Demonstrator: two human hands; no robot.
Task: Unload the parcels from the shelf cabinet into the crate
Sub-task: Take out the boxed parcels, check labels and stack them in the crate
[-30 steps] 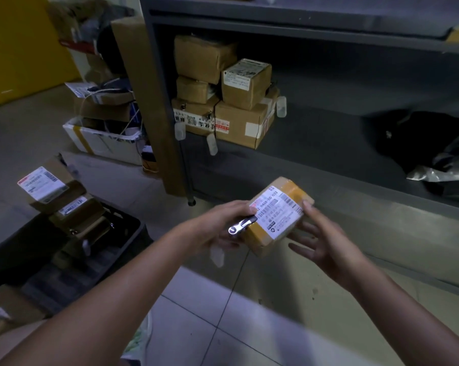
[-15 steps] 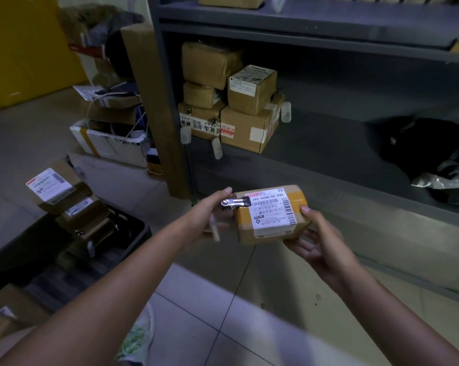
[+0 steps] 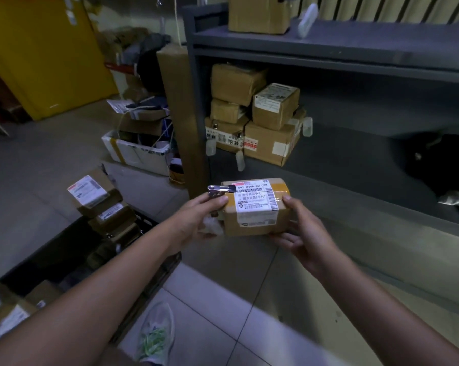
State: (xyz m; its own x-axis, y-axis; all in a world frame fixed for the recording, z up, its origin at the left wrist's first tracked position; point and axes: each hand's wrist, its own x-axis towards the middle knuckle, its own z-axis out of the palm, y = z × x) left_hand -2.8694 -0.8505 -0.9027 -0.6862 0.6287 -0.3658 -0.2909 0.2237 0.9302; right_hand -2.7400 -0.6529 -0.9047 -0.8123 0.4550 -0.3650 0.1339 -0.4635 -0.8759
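- Parcel [image 3: 255, 207] orientation is the main change: a second back it sits tilted on a corner, and now it is level, with its white label facing up and readable.
- It is held in the air in front of the shelf cabinet [image 3: 329, 43], below the lower shelf edge and well apart from the crate [image 3: 167, 265] at the lower left.
- The left hand [image 3: 196, 223] has shifted its hold: thumb and forefinger now pinch the metal clip [image 3: 220, 190] fixed to the parcel's upper left edge. A pale translucent tag [image 3: 212, 225] hangs beneath that hand.
- The right hand [image 3: 299, 233] grasps the parcel's right end, thumb on top and fingers curled underneath, and carries most of its weight.
- The view has also lifted, so more of the cabinet shows than before, including the stacked parcels [image 3: 252, 114] still waiting on the shelf.
- My reading is that the person is pausing to check the label or work the clip, not yet carrying the parcel across.
- The crate already holds several labelled boxes [image 3: 91, 191], so unloading is under way, but this parcel and the stack are still to go in.
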